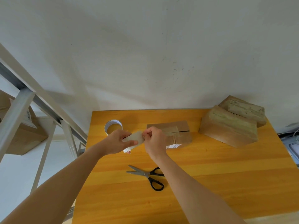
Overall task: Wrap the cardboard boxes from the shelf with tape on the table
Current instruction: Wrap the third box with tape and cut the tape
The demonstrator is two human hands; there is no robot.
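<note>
My left hand [117, 142] grips a roll of clear tape [133, 140] just above the yellow table [202, 167]. My right hand [153, 140] pinches the tape's loose end at the right side of the roll. Just behind my right hand a flat cardboard box [179, 131] lies on the table, with tape strips across its top seam and a white label at its front edge. Two taped cardboard boxes [229, 128] are stacked at the table's back right corner.
A second tape roll [113, 126] stands at the table's back left. Black-handled scissors [148, 175] lie open in the middle of the table. A metal shelf [21, 101] with cardboard boxes [24, 135] stands to the left. A white wall rises behind.
</note>
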